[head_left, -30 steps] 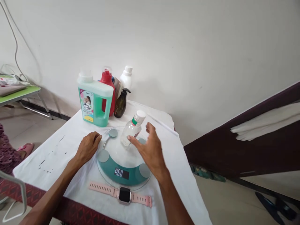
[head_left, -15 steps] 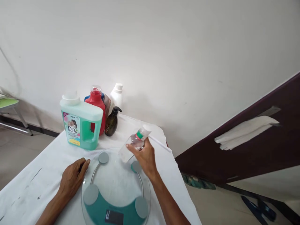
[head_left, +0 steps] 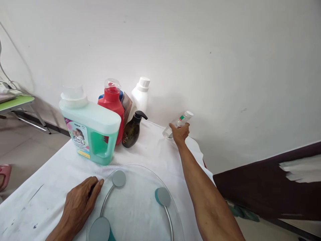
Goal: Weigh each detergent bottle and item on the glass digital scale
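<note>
A clear plastic bottle [head_left: 168,131] with a white cap and a green-and-red label leans to the right by the back of the table. My right hand [head_left: 180,133] is wrapped round it, arm stretched out. Loosely curled on the white cloth, my left hand [head_left: 81,201] has its thumb at the left rim of a round glass scale [head_left: 140,214]; nothing shows in its fingers. The scale has grey foot pads and thin metal strips. Its lower part lies outside the view.
Left of the bottle stand a dark pump bottle [head_left: 131,132], a white bottle [head_left: 140,97], a red bottle [head_left: 111,100] and a large green detergent jug [head_left: 100,117]. A plain wall [head_left: 225,67] rises behind the table. A light green table [head_left: 17,102] stands at far left.
My right hand has carried the clear bottle from over the scale to the back right of the table, near the wall. My left hand stays by the scale. The view has shifted.
</note>
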{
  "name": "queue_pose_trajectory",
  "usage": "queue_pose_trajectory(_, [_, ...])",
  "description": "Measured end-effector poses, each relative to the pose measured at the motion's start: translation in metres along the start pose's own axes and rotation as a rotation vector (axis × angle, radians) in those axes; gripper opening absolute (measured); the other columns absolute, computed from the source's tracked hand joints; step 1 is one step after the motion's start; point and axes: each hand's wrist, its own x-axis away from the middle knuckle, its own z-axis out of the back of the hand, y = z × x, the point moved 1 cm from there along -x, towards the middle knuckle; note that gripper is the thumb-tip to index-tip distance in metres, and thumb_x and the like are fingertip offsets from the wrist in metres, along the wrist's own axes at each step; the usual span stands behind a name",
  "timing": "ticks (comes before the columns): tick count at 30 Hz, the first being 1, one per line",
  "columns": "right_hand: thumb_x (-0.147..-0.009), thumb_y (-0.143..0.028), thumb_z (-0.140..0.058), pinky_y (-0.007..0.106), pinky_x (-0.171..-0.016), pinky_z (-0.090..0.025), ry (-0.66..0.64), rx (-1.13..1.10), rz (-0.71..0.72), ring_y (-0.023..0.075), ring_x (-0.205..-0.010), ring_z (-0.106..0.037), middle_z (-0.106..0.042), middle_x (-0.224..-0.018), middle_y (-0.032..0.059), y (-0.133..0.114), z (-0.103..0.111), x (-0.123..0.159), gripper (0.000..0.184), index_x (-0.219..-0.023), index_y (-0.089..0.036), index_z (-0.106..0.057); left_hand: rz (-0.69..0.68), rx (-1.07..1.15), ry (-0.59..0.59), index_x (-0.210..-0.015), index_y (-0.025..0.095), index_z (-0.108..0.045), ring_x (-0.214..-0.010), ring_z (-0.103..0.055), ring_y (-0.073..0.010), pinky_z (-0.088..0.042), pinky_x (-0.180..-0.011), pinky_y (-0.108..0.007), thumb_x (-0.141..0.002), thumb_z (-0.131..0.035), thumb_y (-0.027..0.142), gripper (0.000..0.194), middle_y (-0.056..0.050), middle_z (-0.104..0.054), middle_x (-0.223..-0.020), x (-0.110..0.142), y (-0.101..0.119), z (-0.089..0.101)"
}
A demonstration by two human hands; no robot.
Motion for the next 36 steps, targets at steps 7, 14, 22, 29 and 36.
queue_pose_trajectory(7, [-0.056,-0.050,-0.090,0.064,-0.120,-0.037,0.002,-0.028,0.060,0.0465,-0.146,-0.043,-0.047,-0.154,0.0312,-0.016,0.015,0.017,0.104,-0.142,-0.014,-0.044,0.000,0.017,-0.015,-0.068,0.025,-0.054,-0.059,-0.063,-0.0166,-0.040,-0.059,-0.028,-0.102,-0.039,0.059,0.050,0.002,-0.063,-0.066,0.000,0.002,-0.001])
queue_pose_trajectory(14, [-0.078,-0.073,-0.077,0.051,-0.108,-0.052,-0.489,-0.481,0.329,0.0316,-0.127,-0.065,-0.068,-0.135,0.0157,-0.092,0.015,0.143,0.071,-0.125,-0.024,-0.060,0.053,-0.003,-0.076,-0.071,0.024,-0.050,-0.067,-0.064,-0.0195,-0.037,-0.064,-0.030,-0.102,-0.033,0.059,0.050,0.000,-0.064,-0.072,0.002,0.004,0.001])
queue_pose_trajectory(22, [-0.077,-0.063,-0.075,0.044,-0.090,-0.053,-0.388,-0.379,0.300,0.0276,-0.097,-0.068,-0.074,-0.102,0.0089,-0.129,-0.021,0.182,0.045,-0.095,-0.023,-0.065,0.028,-0.015,-0.088,-0.072,0.024,-0.046,-0.071,-0.062,-0.0204,-0.035,-0.069,-0.032,-0.105,-0.032,0.053,0.046,-0.002,-0.064,-0.074,0.001,0.003,-0.001])
queue_pose_trajectory(29, [-0.084,-0.061,-0.068,0.047,-0.099,-0.053,-0.385,-0.296,0.404,0.0285,-0.098,-0.069,-0.076,-0.103,0.0106,-0.132,-0.006,0.185,0.040,-0.094,-0.022,-0.067,0.009,-0.072,-0.106,-0.073,0.023,-0.047,-0.073,-0.062,-0.0206,-0.032,-0.067,-0.032,-0.108,-0.034,0.049,0.045,-0.003,-0.066,-0.077,0.002,0.004,0.004])
queue_pose_trajectory(36, [-0.082,-0.067,-0.074,0.044,-0.086,-0.061,-0.265,-0.361,0.418,0.0269,-0.097,-0.070,-0.077,-0.099,0.0071,-0.129,0.095,0.192,0.049,-0.102,-0.022,-0.072,0.009,-0.101,-0.146,-0.074,0.023,-0.048,-0.076,-0.063,-0.0213,-0.029,-0.067,-0.033,-0.108,-0.035,0.047,0.044,-0.004,-0.068,-0.079,0.001,0.007,0.007])
